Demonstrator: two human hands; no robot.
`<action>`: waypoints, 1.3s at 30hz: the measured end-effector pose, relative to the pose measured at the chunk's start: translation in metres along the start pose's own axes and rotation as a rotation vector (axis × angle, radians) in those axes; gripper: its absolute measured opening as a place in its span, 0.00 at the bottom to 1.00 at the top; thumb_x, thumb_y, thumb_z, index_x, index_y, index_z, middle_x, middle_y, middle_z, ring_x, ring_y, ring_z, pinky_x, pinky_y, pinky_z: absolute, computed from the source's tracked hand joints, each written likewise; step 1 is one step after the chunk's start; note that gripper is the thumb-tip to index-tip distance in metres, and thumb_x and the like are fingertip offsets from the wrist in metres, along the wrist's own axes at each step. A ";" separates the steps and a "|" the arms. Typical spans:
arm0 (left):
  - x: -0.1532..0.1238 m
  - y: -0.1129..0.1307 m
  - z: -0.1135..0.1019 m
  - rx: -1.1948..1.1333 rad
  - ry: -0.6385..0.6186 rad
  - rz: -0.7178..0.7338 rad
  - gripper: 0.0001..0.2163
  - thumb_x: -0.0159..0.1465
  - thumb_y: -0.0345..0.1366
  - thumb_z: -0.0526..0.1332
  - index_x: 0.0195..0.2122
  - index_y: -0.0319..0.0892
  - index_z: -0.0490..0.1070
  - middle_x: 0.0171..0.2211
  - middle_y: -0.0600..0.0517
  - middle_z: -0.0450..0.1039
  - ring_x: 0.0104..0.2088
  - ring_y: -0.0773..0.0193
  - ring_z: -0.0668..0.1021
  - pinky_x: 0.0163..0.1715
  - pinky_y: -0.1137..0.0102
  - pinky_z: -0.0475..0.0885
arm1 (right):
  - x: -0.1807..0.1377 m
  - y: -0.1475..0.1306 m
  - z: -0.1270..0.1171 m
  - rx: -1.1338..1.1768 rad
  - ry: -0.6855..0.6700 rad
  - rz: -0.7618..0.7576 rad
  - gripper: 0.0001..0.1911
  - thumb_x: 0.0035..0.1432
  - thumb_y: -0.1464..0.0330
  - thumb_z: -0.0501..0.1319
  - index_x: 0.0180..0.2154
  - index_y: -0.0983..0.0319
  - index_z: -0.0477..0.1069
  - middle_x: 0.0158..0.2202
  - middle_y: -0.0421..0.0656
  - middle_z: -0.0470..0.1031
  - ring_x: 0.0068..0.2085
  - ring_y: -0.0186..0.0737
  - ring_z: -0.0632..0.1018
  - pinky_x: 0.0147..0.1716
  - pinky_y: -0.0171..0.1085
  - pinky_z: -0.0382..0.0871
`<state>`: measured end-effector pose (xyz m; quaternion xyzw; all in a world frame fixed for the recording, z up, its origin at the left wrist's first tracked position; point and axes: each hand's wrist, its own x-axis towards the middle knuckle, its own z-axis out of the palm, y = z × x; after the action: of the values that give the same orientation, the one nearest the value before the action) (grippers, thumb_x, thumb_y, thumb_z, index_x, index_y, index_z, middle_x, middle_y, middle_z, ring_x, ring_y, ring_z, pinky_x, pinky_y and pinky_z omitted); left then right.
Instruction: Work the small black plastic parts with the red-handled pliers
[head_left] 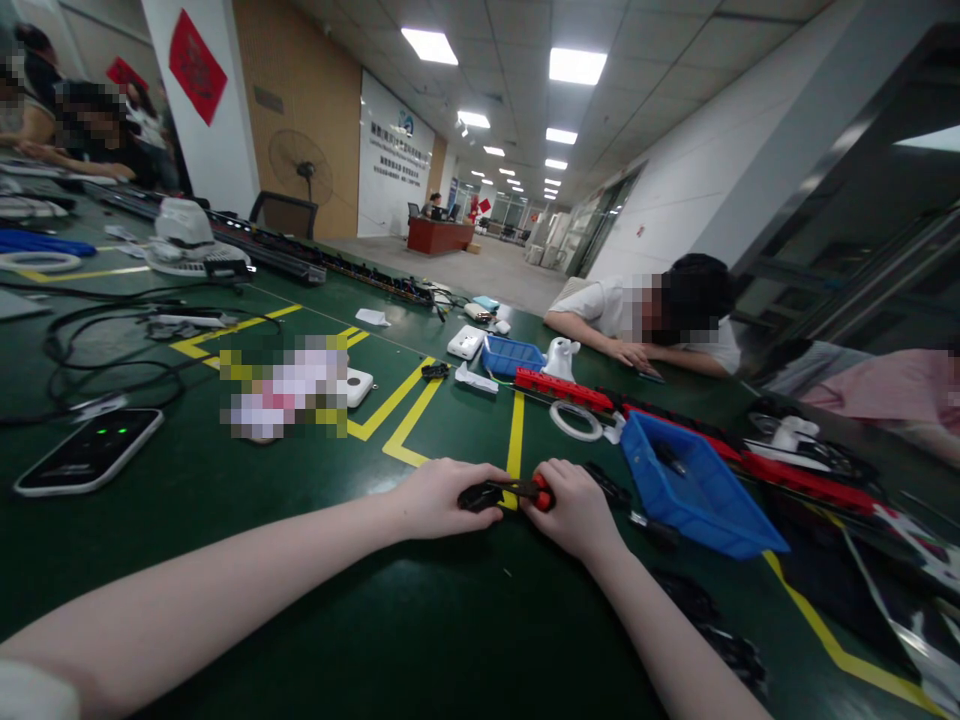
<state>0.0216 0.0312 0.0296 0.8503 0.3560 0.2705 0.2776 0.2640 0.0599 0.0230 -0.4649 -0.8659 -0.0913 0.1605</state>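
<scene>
Over the green table, my left hand (448,498) is closed on a small black object (481,496), perhaps a bundled cable; its exact kind is unclear. My right hand (581,508) is wrapped round a hand tool with red-orange grips (543,492), which looks like pliers or cutters. The tool's dark metal end points left and meets the black object between my hands. My fingers partly cover both things. Just beyond my right hand lie dark cables (611,488), and a blue tray (694,490) stands to their right.
Red strips (564,388) run along the table's far right, near a smaller blue tray (514,356). A white-edged phone-like device (90,452) and black cables (67,340) lie left. A person (675,315) leans on the table opposite. More black bundles (724,640) lie beside my right forearm.
</scene>
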 end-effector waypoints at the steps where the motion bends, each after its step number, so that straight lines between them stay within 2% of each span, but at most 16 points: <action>1: 0.000 -0.001 0.001 0.008 -0.007 0.011 0.22 0.64 0.43 0.61 0.60 0.50 0.65 0.52 0.51 0.75 0.48 0.58 0.78 0.46 0.67 0.71 | 0.000 0.000 0.000 -0.005 -0.002 -0.006 0.07 0.51 0.65 0.60 0.28 0.60 0.63 0.30 0.43 0.69 0.32 0.41 0.68 0.32 0.38 0.58; 8: 0.001 -0.001 0.000 -0.015 0.000 0.015 0.23 0.64 0.44 0.61 0.60 0.49 0.66 0.52 0.50 0.75 0.48 0.58 0.78 0.46 0.67 0.71 | 0.000 0.001 0.003 -0.026 0.044 -0.034 0.08 0.51 0.66 0.60 0.27 0.59 0.60 0.29 0.42 0.68 0.31 0.40 0.67 0.31 0.37 0.57; 15: 0.000 -0.002 0.001 -0.012 -0.001 0.026 0.24 0.64 0.44 0.61 0.61 0.49 0.65 0.52 0.50 0.75 0.48 0.57 0.78 0.45 0.68 0.70 | 0.000 0.000 0.000 -0.014 0.023 -0.024 0.08 0.51 0.66 0.60 0.28 0.59 0.62 0.30 0.43 0.68 0.32 0.41 0.67 0.32 0.38 0.58; 24: 0.000 -0.003 0.003 0.093 -0.044 0.023 0.25 0.64 0.45 0.60 0.63 0.52 0.62 0.49 0.49 0.75 0.43 0.58 0.78 0.39 0.68 0.70 | 0.001 -0.002 -0.003 0.019 0.001 -0.005 0.06 0.51 0.67 0.61 0.30 0.60 0.64 0.31 0.43 0.70 0.34 0.42 0.69 0.35 0.39 0.59; 33: 0.000 -0.002 0.002 0.092 -0.032 0.032 0.24 0.65 0.44 0.59 0.63 0.53 0.62 0.50 0.50 0.75 0.45 0.58 0.78 0.41 0.68 0.71 | 0.001 -0.002 -0.003 0.032 -0.056 0.023 0.08 0.51 0.65 0.61 0.27 0.60 0.62 0.29 0.43 0.69 0.32 0.41 0.68 0.32 0.38 0.58; 39: 0.000 -0.001 0.002 0.059 -0.015 0.027 0.23 0.66 0.44 0.59 0.62 0.52 0.61 0.53 0.52 0.74 0.49 0.58 0.77 0.47 0.66 0.71 | 0.001 -0.001 -0.001 0.037 -0.037 0.027 0.08 0.51 0.65 0.60 0.27 0.59 0.61 0.29 0.43 0.69 0.31 0.40 0.68 0.32 0.37 0.57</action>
<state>0.0228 0.0312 0.0277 0.8648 0.3504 0.2572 0.2513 0.2630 0.0604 0.0245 -0.4753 -0.8638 -0.0645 0.1543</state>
